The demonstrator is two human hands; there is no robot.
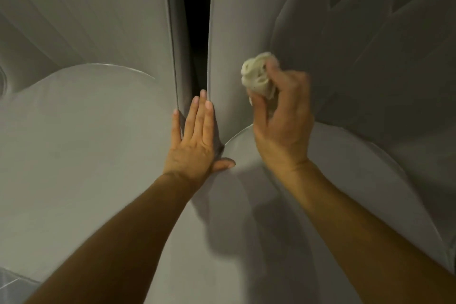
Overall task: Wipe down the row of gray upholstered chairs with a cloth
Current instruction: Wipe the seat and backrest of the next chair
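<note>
The cloth (259, 76) is an off-white rag crumpled into a ball, pressed against the lower backrest of the right chair (357, 32), close to that backrest's inner edge. The right hand (283, 126) grips it, fingers and thumb curled round the wad, and is slightly blurred. Just beside it the left hand (195, 140) lies flat, fingers straight and together with the thumb spread out to the side. Its fingertips reach into the foot of the gap (196, 20) between the two chairs, and the palm rests where the backrest edges come closest. Both forearms are bare.

The gap is a narrow, dark, upright slot, wider at the top and pinching almost shut by the left hand's fingers; nothing inside it can be made out. The left chair (86, 20) stands on its far side, its backrest showing faint slanted lines, while the right chair's backrest has angular seamed panels.

Below, the rounded left seat (74, 143) and right seat (357, 180) bulge forward, their pale piped rims curving up toward the hands. The gray upholstery looks smooth and matte under dim, warm light, and the arms throw soft shadows across the cushion fronts. Something pale shows in the lower left corner; I can't tell what it is.
</note>
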